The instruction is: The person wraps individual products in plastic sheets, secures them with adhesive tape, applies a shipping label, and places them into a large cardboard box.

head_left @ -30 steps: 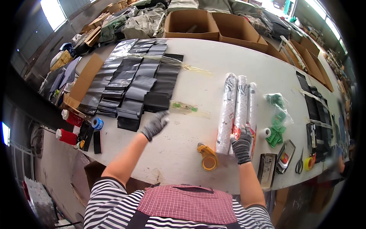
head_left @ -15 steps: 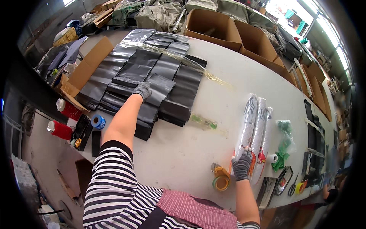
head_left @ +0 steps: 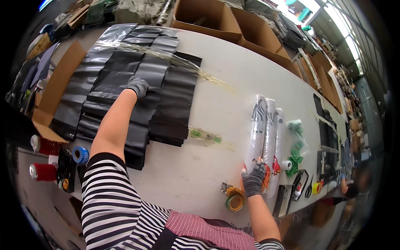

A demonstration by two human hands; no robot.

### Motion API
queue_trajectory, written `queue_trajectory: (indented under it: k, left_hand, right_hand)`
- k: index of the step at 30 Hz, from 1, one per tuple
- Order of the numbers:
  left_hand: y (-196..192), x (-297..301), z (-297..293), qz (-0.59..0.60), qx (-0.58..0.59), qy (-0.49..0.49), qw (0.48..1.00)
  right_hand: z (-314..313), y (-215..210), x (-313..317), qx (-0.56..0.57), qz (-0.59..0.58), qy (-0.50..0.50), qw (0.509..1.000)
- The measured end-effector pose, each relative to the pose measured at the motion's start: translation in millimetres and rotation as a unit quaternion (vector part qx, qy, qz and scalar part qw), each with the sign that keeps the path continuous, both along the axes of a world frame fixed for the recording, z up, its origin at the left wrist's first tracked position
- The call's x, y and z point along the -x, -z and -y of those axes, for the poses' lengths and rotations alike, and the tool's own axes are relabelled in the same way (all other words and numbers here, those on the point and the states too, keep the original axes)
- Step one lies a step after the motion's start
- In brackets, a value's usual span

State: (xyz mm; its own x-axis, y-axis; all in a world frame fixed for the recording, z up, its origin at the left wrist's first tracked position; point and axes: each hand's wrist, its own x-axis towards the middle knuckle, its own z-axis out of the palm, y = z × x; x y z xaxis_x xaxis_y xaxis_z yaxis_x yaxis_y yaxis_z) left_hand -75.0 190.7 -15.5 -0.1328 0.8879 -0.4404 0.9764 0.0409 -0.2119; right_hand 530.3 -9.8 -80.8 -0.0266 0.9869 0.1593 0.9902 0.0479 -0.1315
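Your left hand (head_left: 138, 87) touched the black sheets (head_left: 174, 104) at left, your right hand (head_left: 254, 180) the rolls (head_left: 269, 133) at right; whether either pinched, I couldn't tell.

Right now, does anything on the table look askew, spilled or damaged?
Nothing looks spilled or plainly damaged. The black plastic sheets around the left hand lie in uneven, staggered layers. A clear strip with green bits runs off their right side onto the table, looking like stray tape, though it may belong there.
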Motion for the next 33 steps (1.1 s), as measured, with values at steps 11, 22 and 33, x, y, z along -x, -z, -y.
queue_trajectory:
  k: [11,22,33]
  left_hand:
    - [-13.5,-31.7,243.9,0.264,-0.008,0.056,0.963]
    - [-2.7,-15.6,250.0,0.450,0.133,-0.201,0.860]
    - [41.1,-28.4,296.1,0.293,-0.156,-0.011,0.943]
  right_hand:
    - [34.4,2.0,-18.8,-0.041,0.012,-0.121,0.992]
    - [171.9,-8.0,-24.6,0.077,-0.055,-0.241,0.966]
    - [154.3,-76.4,-111.2,0.209,-0.179,-0.142,0.951]
